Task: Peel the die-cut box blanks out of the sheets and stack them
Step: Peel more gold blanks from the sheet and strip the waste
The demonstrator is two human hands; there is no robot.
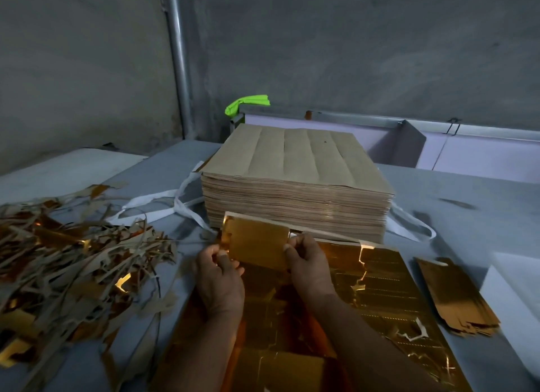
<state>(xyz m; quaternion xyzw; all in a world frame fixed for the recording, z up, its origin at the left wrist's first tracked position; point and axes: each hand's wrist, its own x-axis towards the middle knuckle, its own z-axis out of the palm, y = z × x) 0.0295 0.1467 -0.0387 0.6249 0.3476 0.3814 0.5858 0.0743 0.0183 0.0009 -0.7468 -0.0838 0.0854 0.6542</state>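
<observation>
A gold foil sheet [380, 289] lies flat on the grey bench [467, 216], nearest the viewer. Above it, 2 hands hold 1 gold blank [257, 245] tilted up. The left hand [220, 277] pinches its left edge and the right hand [309, 264] its right edge, fingers [224, 257] grasping the card. A low stack of blanks [455, 295] lies to the right and a scrap pile [73, 251] to the left. Behind stands a tall stack of brown sheets [295, 181], with white straps [163, 204] beside it.

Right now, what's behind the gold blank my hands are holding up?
Directly behind the gold blank stands the tall stack of brown-backed sheets, with white strapping lying beside it. The blank covers part of the stack's lower front edge, so that part is hidden.
</observation>
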